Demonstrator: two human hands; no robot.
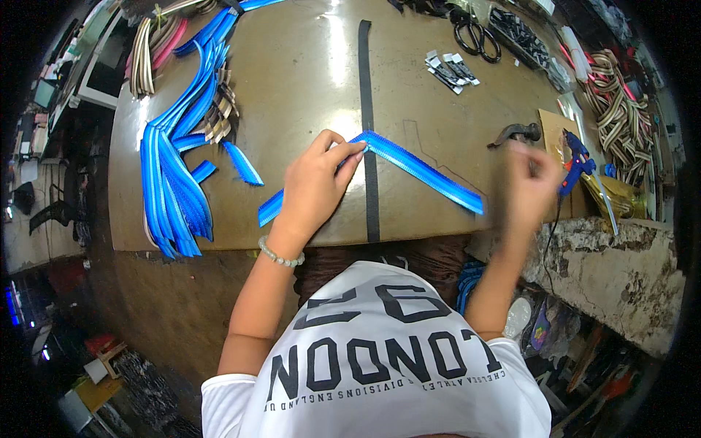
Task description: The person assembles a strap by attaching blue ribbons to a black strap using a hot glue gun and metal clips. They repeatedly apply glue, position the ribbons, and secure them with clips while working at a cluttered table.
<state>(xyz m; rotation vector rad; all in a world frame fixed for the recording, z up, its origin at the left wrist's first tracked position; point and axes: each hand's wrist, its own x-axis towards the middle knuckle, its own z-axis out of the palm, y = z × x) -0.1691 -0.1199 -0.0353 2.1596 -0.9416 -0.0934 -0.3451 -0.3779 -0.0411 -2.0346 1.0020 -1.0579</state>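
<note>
My left hand point(315, 184) presses its fingers on the bend of a blue webbing strap point(423, 168) folded into a V on the brown worktable point(292, 80). One leg of the strap runs to the lower left under my hand, the other to the lower right. A black strap point(367, 109) lies straight across the table beneath the fold. My right hand point(531, 182) is blurred, raised near the table's right edge, close to a dark hammer point(515, 133) and a blue glue gun point(577, 160). Whether it holds anything is unclear.
A heap of blue straps point(175, 168) lies at the table's left, with striped brown and pink straps point(153, 51) behind. Small black-and-white pieces point(451, 70) and scissors point(476, 36) lie at the back. Striped webbing point(617, 109) piles at the right. A rough stone ledge point(621, 270) is at lower right.
</note>
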